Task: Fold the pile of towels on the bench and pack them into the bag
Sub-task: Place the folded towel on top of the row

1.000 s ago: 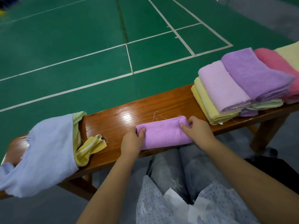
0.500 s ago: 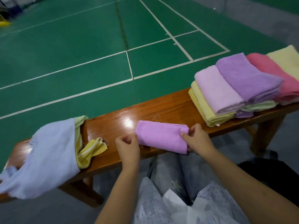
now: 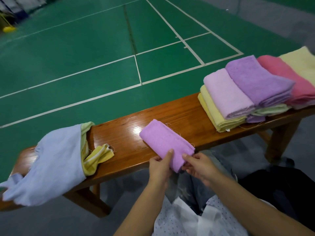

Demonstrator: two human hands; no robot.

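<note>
Both hands, left hand (image 3: pixel 161 165) and right hand (image 3: pixel 198 166), pinch the folded pink towel (image 3: pixel 166 142) at its near end. That grip probably readies it for the bag (image 3: pixel 56 160) lying just left.

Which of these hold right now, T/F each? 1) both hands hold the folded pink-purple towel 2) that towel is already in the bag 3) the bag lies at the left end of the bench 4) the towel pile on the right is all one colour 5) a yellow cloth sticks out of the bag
1) True: the left hand and right hand both pinch the near end of the folded towel.
2) False: it lies on the bench, apart from the bag.
3) True.
4) False: the pile mixes yellow, lilac, purple, pink and pale green.
5) True: the yellow cloth hangs from the bag's mouth.
</note>
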